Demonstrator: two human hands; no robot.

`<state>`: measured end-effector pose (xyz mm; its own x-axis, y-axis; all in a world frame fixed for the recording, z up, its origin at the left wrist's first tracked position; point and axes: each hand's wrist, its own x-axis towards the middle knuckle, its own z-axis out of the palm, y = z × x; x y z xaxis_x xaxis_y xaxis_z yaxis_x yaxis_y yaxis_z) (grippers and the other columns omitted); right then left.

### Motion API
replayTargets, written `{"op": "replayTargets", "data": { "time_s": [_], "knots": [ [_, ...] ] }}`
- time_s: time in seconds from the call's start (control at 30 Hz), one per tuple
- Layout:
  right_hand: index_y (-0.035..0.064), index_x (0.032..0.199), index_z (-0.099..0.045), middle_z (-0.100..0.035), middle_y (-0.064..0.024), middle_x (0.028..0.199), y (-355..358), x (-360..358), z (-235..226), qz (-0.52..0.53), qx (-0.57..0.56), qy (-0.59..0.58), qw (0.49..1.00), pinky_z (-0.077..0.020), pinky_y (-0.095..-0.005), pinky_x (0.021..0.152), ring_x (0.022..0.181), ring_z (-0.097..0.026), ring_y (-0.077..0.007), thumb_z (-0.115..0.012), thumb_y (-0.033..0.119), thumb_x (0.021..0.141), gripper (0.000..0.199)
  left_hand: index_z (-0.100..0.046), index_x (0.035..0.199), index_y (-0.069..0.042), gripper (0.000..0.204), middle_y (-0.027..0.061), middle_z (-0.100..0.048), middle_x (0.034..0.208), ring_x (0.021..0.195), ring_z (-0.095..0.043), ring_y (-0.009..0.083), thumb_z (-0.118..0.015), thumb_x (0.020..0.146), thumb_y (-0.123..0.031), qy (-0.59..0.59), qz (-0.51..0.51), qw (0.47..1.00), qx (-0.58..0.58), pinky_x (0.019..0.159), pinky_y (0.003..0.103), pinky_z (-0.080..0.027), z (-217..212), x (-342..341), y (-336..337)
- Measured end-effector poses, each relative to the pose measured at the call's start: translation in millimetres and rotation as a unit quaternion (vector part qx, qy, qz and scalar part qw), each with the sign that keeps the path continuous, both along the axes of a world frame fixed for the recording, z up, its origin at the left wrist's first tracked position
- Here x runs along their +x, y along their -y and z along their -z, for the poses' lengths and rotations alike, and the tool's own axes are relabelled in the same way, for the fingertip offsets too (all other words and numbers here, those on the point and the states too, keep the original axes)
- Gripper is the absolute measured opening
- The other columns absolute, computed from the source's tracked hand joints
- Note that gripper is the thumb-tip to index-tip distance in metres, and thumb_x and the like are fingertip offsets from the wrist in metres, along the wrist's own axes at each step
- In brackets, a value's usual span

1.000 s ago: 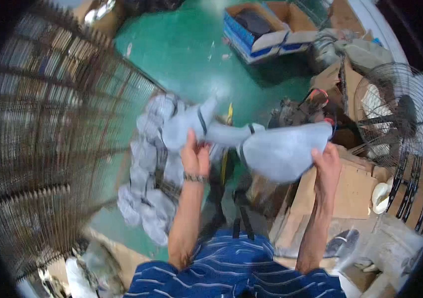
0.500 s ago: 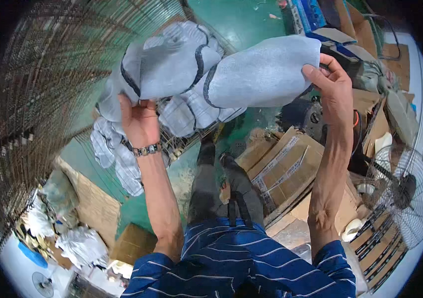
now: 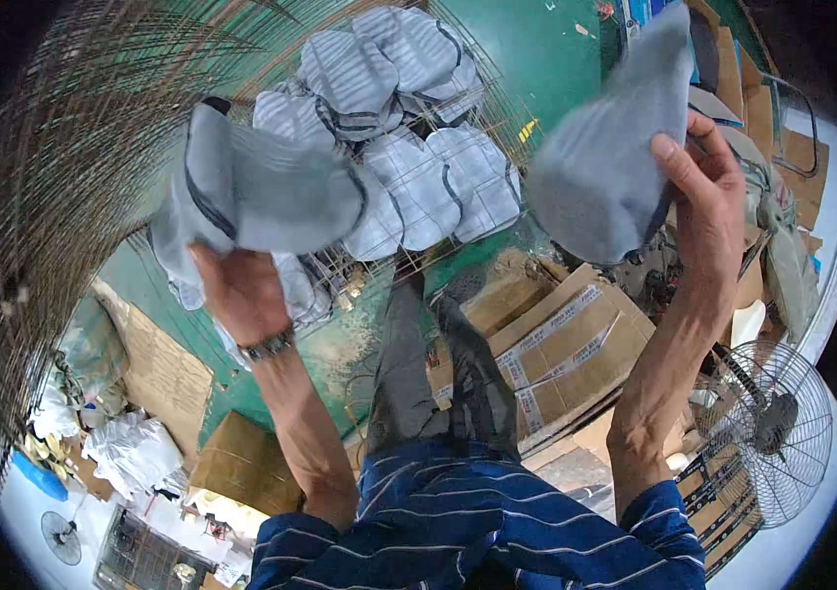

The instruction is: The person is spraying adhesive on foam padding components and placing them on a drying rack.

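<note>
My left hand [image 3: 244, 297], with a bracelet at its wrist, grips a floppy light-grey cloth piece with dark edging [image 3: 286, 192] from below. Its fingers are partly hidden by the cloth. Out to the right, my right hand [image 3: 708, 187] pinches another grey cloth piece [image 3: 605, 147] by its edge between thumb and fingers; this one hangs down, blurred by motion. Between and beyond my hands, several similar white-grey pieces with dark edging [image 3: 408, 187] lie in overlapping piles on a wire rack [image 3: 515, 118].
Tall wire racks [image 3: 74, 197] crowd the left side. Flattened cardboard boxes [image 3: 576, 344] stand right of my legs, with a caged fan [image 3: 777, 423] farther right. White bags [image 3: 133, 452] and a brown carton [image 3: 246, 462] sit at lower left. The floor [image 3: 546, 49] is green.
My hands have moved apart, the right one up and rightward, the left one down and leftward. The two cloth pieces, touching or overlapping before, are now well separated. More of the piles shows.
</note>
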<state>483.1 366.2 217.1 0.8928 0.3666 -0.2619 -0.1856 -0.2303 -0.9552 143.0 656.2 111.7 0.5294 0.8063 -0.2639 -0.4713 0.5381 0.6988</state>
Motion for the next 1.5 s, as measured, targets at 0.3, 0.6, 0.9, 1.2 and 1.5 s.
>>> {"op": "replayTargets", "data": {
  "time_s": [0.3, 0.6, 0.9, 1.2, 1.5],
  "knots": [
    [-0.0041, 0.128, -0.062, -0.071, -0.0273, 0.109, -12.4, -5.3, 300.0, -0.188, -0.424, 0.075, 0.883, -0.0533, -0.042, 0.094, 0.104, -0.07, -0.0368, -0.079, 0.043, 0.083, 0.067, -0.045, 0.145, 0.0, 0.06, 0.0163, -0.053, 0.141, 0.134, -0.051, 0.0361, -0.069, 0.099, -0.032, -0.254, 0.034, 0.937, -0.239, 0.113, 0.056, -0.045, 271.2, -34.8, 135.3],
    [-0.005, 0.146, -0.041, -0.043, -0.0269, 0.151, -20.2, -119.5, 356.5, -0.172, -0.482, 0.423, 0.748, -0.0413, -0.0533, 0.106, 0.133, -0.049, -0.0414, -0.079, 0.027, 0.078, 0.084, -0.038, 0.145, 0.005, 0.074, 0.0232, -0.043, 0.149, 0.14, -0.043, 0.0415, -0.078, 0.092, -0.027, -0.229, -0.023, 0.903, -0.363, 0.11, 0.059, -0.05, 298.6, -34.9, 146.1],
    [-0.0072, 0.123, -0.06, -0.062, -0.0324, 0.121, -23.1, -72.1, 357.1, 0.12, -0.382, 0.262, 0.878, -0.048, -0.0471, 0.099, 0.113, -0.06, -0.0487, -0.07, 0.013, 0.078, 0.051, -0.042, 0.143, 0.006, 0.074, 0.018, -0.05, 0.145, 0.136, -0.048, 0.0393, -0.08, 0.091, -0.029, -0.247, 0.018, 0.883, -0.399, 0.112, 0.057, -0.048, 291.9, -42.7, 135.6],
    [0.0095, 0.143, -0.054, -0.043, -0.0196, 0.155, -110.6, -243.6, 334.3, -0.494, -0.284, 0.288, 0.77, -0.0407, -0.0511, 0.111, 0.139, -0.044, -0.0417, -0.072, 0.018, 0.084, 0.062, -0.06, 0.133, -0.009, 0.047, 0.0055, -0.068, 0.121, 0.113, -0.063, 0.0222, -0.068, 0.099, -0.041, -0.202, 0.084, 0.885, -0.411, 0.097, 0.043, -0.051, 291.7, -46.0, 125.4],
    [0.02, 0.138, -0.061, -0.042, -0.0115, 0.158, -105.9, -250.8, 375.6, -0.492, -0.359, 0.287, 0.74, -0.0366, -0.0515, 0.112, 0.14, -0.043, -0.0389, -0.059, 0.018, 0.093, 0.045, -0.036, 0.152, -0.001, 0.098, 0.0246, -0.045, 0.148, 0.125, -0.055, 0.0408, -0.079, 0.085, -0.058, -0.352, 0.316, 0.795, -0.379, 0.101, 0.054, -0.05, 256.0, -46.2, 79.6]
  ]
}}
